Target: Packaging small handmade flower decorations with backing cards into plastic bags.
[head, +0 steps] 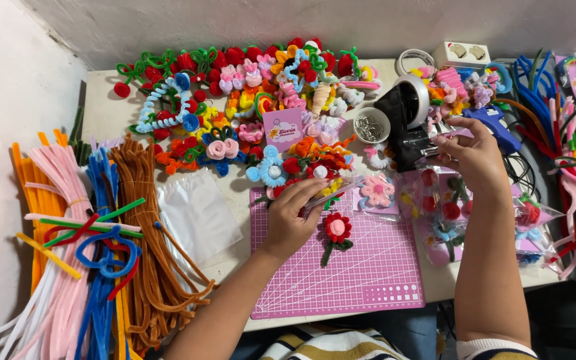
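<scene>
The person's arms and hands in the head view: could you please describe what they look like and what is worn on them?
Both hands, left and right, are bare: no gloves, and no rings, watch or bracelet that I can make out. The forearms are uncovered. A pale ribbed sleeve cuff shows on the right upper arm at the bottom edge, beside clothing with dark, white and mustard stripes.

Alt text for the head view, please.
A person's left hand holds a clear packet over a pink cutting mat while the right hand pulls tape from a black dispenser, amid pipe-cleaner flowers.
</scene>
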